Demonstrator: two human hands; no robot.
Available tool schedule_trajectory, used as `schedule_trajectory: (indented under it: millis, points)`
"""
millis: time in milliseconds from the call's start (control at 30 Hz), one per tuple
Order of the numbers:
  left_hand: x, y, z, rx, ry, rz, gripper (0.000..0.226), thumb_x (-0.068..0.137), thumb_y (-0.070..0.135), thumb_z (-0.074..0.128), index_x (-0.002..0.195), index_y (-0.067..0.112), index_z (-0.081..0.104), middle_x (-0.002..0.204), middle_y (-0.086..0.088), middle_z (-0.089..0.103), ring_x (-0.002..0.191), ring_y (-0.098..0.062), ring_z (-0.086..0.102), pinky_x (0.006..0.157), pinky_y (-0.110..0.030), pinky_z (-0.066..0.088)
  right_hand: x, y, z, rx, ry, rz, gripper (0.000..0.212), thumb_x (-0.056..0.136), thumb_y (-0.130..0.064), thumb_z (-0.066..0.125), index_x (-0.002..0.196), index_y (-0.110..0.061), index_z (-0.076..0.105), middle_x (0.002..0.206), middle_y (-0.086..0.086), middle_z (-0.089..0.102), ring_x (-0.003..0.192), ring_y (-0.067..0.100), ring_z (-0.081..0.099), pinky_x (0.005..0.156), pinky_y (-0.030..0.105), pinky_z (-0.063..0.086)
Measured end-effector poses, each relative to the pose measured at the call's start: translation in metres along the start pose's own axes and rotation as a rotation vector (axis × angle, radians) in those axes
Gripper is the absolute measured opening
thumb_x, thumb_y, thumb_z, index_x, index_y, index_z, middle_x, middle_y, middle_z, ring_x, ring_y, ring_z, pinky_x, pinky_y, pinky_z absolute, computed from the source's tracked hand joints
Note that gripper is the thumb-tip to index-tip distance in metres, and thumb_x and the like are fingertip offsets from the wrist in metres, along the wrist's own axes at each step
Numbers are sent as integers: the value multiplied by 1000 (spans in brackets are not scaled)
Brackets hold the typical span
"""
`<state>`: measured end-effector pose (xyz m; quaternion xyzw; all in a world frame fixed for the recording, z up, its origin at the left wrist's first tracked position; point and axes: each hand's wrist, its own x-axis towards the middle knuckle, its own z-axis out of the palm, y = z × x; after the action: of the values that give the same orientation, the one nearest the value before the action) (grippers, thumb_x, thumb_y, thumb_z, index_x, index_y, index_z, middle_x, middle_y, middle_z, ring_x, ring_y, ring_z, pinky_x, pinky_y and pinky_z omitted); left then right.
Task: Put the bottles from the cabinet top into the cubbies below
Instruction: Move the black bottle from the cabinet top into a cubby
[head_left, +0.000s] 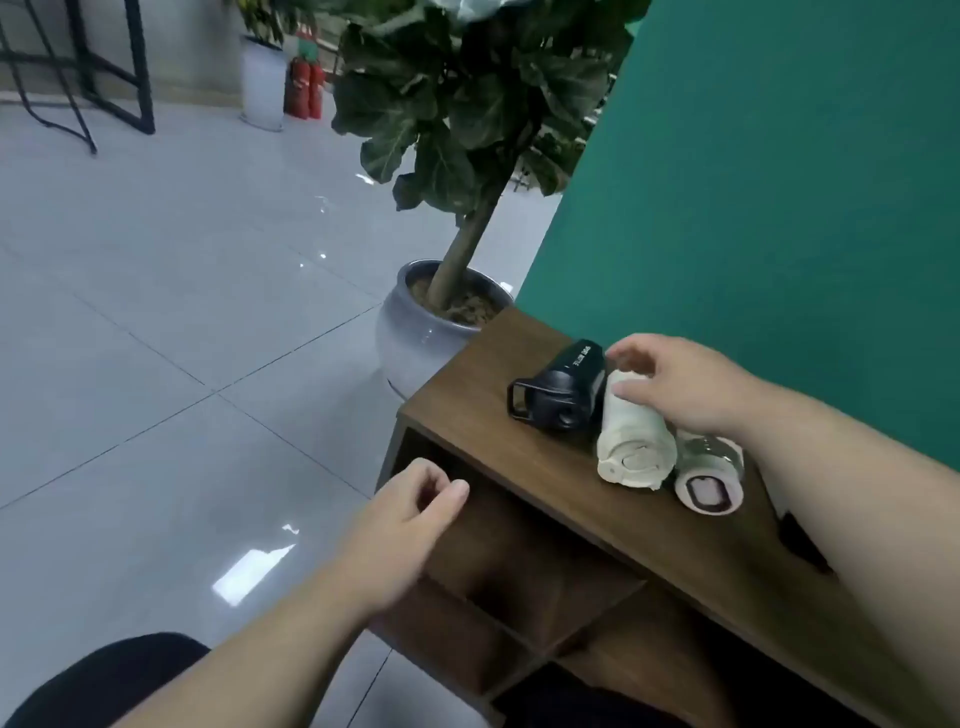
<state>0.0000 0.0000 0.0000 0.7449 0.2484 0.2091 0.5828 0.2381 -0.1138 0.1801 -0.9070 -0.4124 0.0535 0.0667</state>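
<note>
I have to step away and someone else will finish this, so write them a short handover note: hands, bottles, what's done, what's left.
Right hand: fingers resting on the cream ribbed bottle, not yet closed around it.
Left hand: empty, loosely curled in front of the upper left cubby.
Bottles: black bottle with loop handle, the cream one, and a clear bottle with white cap all lie on their sides, side by side, on the brown wooden cabinet top.
Done: no bottle visible in any cubby.
Left: move all three down.

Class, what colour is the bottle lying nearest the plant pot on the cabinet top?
Black bottle, seen in the head view.
</note>
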Motion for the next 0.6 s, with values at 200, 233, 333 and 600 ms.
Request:
schedule_trajectory:
  millis: [200, 233, 333, 600]
  points:
    - [27, -5, 7, 147, -99, 26, 22, 95, 52, 61, 89, 31, 57, 86, 9, 62, 66, -5, 51, 66, -26, 46, 67, 1, 21, -381, -191, -158, 63, 80, -14, 70, 136, -37, 50, 139, -4, 53, 132, 24, 47, 105, 45, 43]
    - [29, -5, 6, 159, -99, 28, 21, 95, 51, 62, 88, 31, 57, 88, 8, 63, 66, -5, 52, 67, -26, 47, 75, 3, 24, -412, -215, -185, 63, 78, -14, 70, 133, -38, 52, 137, -5, 54, 132, 23, 47, 105, 46, 43]
    - [32, -4, 3, 157, -60, 20, 20, 97, 46, 63, 86, 30, 57, 86, 8, 61, 65, -5, 51, 64, -23, 43, 90, 5, 31, -516, -288, -224, 74, 78, -9, 69, 145, -30, 45, 149, -4, 48, 142, 22, 37, 115, 36, 32]
    - [36, -10, -4, 150, -99, -12, 25, 101, 43, 56, 84, 25, 58, 81, 1, 62, 71, -11, 55, 67, -27, 43, 104, -1, 44, -690, -359, -299, 96, 70, -24, 86, 150, -34, 33, 158, -10, 38, 151, 23, 25, 119, 43, 29]
